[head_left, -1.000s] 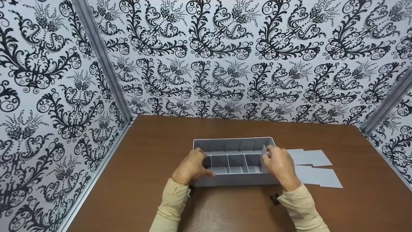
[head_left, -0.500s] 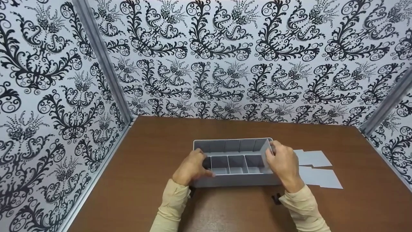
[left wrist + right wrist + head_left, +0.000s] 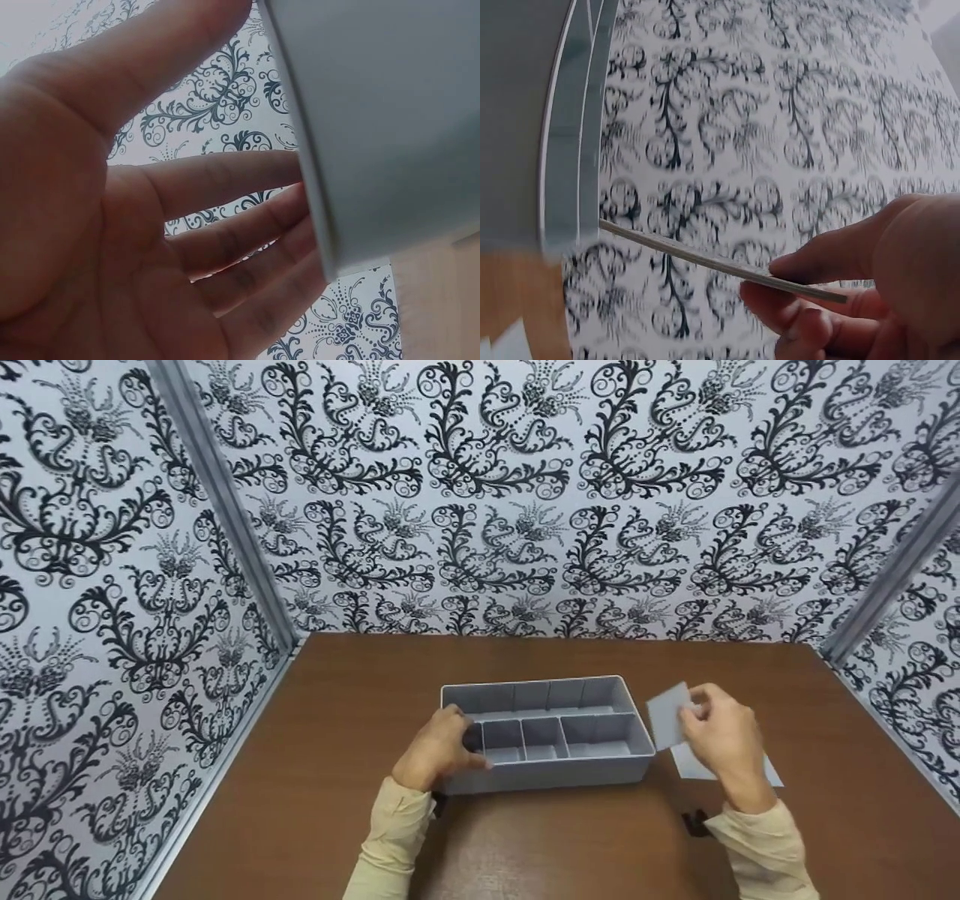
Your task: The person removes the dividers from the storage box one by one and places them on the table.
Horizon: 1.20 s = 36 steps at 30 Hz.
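A long grey divided box (image 3: 555, 772) stands on the table, with a lengthwise partition and cross dividers (image 3: 523, 741) in its front row. At the box's left end my left hand (image 3: 435, 746) grips the rim, thumb along the front side. The left wrist view shows the fingertips passing behind the box rim (image 3: 307, 150). Off the right end, my right hand (image 3: 724, 731) pinches a thin grey panel (image 3: 666, 716) between thumb and fingers. That panel (image 3: 697, 259) appears edge-on in the right wrist view, its far end near the box; whether they touch, I cannot tell.
Pale flat sheets (image 3: 694, 765) lie on the brown table (image 3: 525, 840) right of the box, partly hidden by my right hand. Patterned walls (image 3: 525, 510) with grey corner posts (image 3: 225, 502) close in the back and sides.
My right hand has moved right, away from the box's right end, with the panel now tilted in the air. The front row's right compartment is now in full view. My left hand has stayed.
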{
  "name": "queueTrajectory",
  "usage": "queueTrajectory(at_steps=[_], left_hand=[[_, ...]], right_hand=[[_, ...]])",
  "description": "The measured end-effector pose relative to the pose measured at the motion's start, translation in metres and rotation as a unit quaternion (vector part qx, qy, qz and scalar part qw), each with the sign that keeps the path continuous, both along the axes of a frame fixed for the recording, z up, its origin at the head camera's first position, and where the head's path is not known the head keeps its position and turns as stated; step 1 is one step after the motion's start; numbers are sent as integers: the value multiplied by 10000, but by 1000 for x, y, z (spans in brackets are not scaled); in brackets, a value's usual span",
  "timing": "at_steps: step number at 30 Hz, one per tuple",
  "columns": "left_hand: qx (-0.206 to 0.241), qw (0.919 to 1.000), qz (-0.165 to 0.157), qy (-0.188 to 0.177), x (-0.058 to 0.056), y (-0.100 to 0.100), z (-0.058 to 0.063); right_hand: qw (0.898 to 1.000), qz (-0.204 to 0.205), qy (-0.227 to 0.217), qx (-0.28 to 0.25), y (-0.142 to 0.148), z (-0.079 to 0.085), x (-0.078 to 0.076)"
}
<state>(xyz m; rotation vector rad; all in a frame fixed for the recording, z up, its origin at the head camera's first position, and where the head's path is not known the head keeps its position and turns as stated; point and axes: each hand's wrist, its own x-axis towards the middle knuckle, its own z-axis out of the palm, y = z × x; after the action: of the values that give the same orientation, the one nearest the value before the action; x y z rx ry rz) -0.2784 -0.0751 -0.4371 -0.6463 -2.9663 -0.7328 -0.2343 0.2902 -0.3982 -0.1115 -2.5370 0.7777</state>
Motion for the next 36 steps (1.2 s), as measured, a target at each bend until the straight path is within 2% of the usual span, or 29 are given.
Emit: queueTrajectory(at_steps=[4, 8, 13, 18, 27, 36], left_hand=[[36, 10000, 28, -10, -1, -3, 0], [49, 10000, 26, 7, -1, -6, 0], [58, 9999, 62, -99, -2, -9, 1], [-12, 10000, 18, -1, -4, -11, 1], [-61, 10000, -44, 32, -4, -8, 0], [23, 9997, -27, -243, -1, -1, -1]], right_hand=[[9976, 86, -676, 88, 25, -4, 5], [9908, 444, -1274, 136, 42, -13, 6], [9792, 833, -1839, 199, 55, -23, 5], [9653, 1040, -2385, 213, 61, -28, 1], [9521, 1198, -2812, -47, 77, -41, 3], [9444, 942, -3133, -336, 99, -52, 10]])
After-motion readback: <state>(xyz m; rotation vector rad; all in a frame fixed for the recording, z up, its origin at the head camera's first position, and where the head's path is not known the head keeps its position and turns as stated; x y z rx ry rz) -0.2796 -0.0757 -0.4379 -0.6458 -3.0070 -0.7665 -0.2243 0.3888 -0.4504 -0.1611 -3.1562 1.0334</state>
